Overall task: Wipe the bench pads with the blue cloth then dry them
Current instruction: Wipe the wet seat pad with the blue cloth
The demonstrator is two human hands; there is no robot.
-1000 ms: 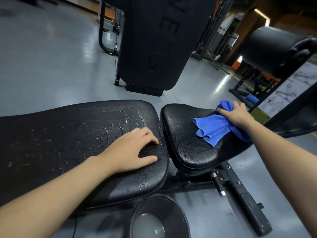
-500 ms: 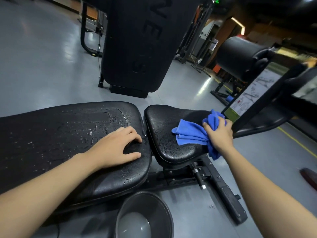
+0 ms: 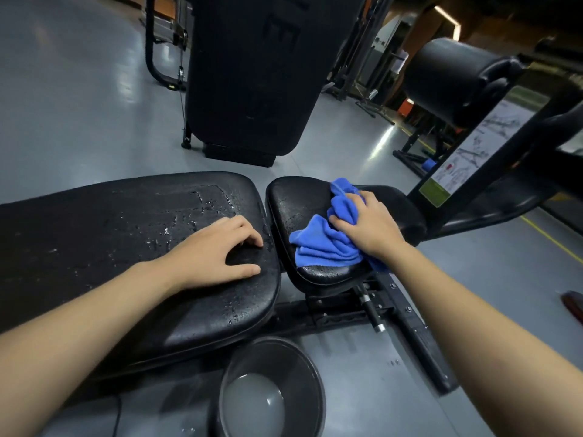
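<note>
- Firmly bunched under the right hand (image 3: 372, 228), the blue cloth (image 3: 328, 241) is gripped with curled fingers and pressed onto the seat pad (image 3: 293, 203) of a black gym bench.
- Folds of the cloth are spread toward the pad's near edge, while a crumpled end is raised above the knuckles on the far side.
- Beads of water are seen across the seat pad's textured surface around the cloth.
- Just across the narrow gap, the left hand (image 3: 217, 257) is rested on the longer back pad (image 3: 110, 234), its fingers loosely bent and nothing held, the thumb laid apart toward the near edge.
- Droplets and wet streaks are scattered over the back pad beyond the left hand.
- Below the pads, the bench frame (image 3: 410, 335) and an adjustment pin with a silver tip are visible.
- A dark bucket (image 3: 312, 373) holding cloudy water is set on the grey floor (image 3: 79, 105) beside the frame, near the bottom edge of the view.
- Behind the bench, a tall black padded machine (image 3: 252, 74) and a roller pad (image 3: 454, 80) are seen.
</note>
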